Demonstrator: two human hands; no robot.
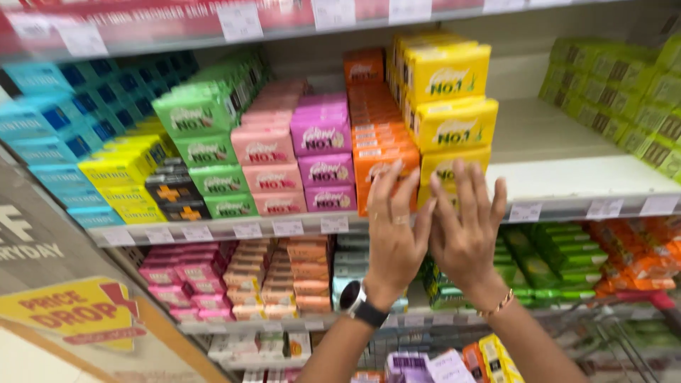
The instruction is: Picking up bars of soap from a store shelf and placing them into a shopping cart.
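Bright, even light from overhead, colours vivid; soft shadow under the shelf (567,177) boards; motion blur smears the whole frame, heaviest at nine and three o'clock; edges bow slightly; nothing is crisply focused.

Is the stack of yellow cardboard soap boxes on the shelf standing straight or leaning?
Leaning slightly. The stack of yellow cardboard soap boxes steps rightward; the left hand and right hand, fingers spread, reach its lowest box.
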